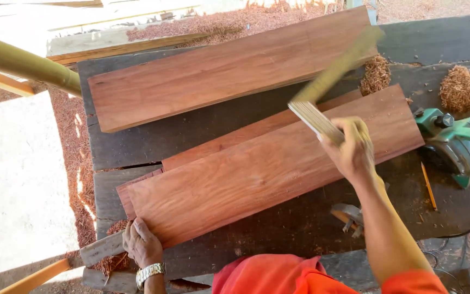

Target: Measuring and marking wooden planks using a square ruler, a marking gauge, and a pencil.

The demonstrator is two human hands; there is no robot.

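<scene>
My left hand [141, 243] presses flat on the near corner of the top reddish-brown planed wooden board [270, 166] on the dark plank counter [300, 223]. My right hand [350, 148] grips a yellow folding wooden rule [330, 81] above it. Shavings suggest planing's done; measuring looks unfinished.

Woodworking shop, planks [229, 71], shavings [462, 89] (planer [458, 147] nearby)

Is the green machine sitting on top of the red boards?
No, the green power planer sits on the dark workbench, just past the end of the nearest reddish board.
</scene>
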